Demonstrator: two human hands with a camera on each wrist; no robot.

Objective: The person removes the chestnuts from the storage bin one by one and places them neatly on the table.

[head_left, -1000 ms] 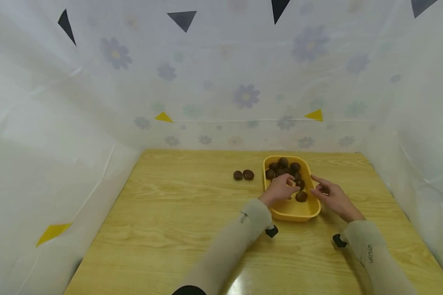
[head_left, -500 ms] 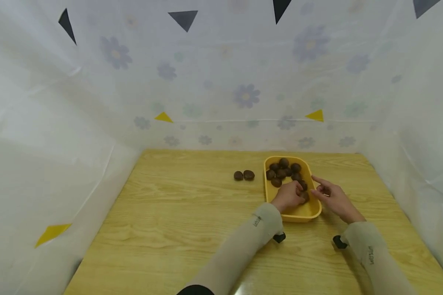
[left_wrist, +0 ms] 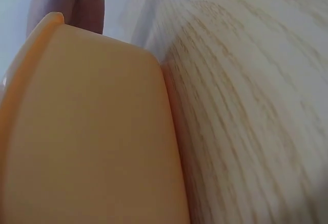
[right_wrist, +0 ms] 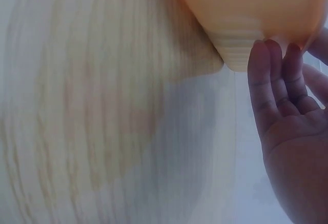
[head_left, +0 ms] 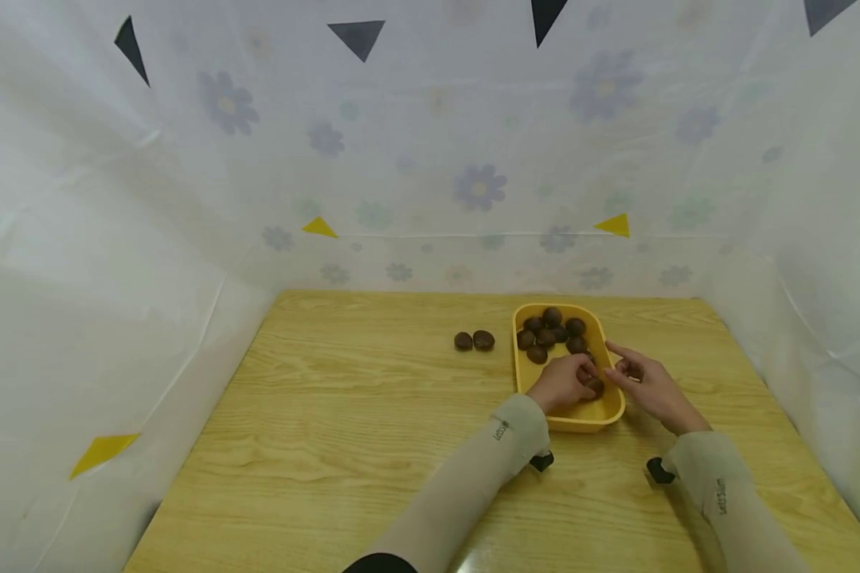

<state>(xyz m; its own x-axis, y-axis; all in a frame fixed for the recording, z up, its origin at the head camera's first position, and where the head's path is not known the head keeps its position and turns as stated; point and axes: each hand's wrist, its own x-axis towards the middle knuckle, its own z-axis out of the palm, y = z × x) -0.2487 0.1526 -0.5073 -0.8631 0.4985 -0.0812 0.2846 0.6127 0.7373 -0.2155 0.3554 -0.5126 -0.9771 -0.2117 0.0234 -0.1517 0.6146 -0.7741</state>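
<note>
My left hand [head_left: 562,382] reaches over the near left side of a yellow plastic tray [head_left: 569,423], fingertips curled at a brown chestnut [head_left: 596,387] close to the right wall. Part of that chestnut is hidden by the fingers. Several more chestnuts [head_left: 546,337] lie in the far part of the tray. My right hand [head_left: 648,387] stands at the tray's right side, its fingertips touching the rim and outer wall. In the right wrist view, the fingers [right_wrist: 262,80] lean lightly against the tray's outside. The left wrist view is mostly filled by the tray's outer wall [left_wrist: 97,121].
Two chestnuts [head_left: 483,341] sit side by side on the wooden table [head_left: 344,414], left of the tray. White flower-patterned sheeting [head_left: 430,159] closes off the back and both sides.
My left hand has moved right and nearer within the tray, from spread fingers to fingertips at the chestnut. That chestnut has shifted slightly nearer. My right hand has stayed put.
</note>
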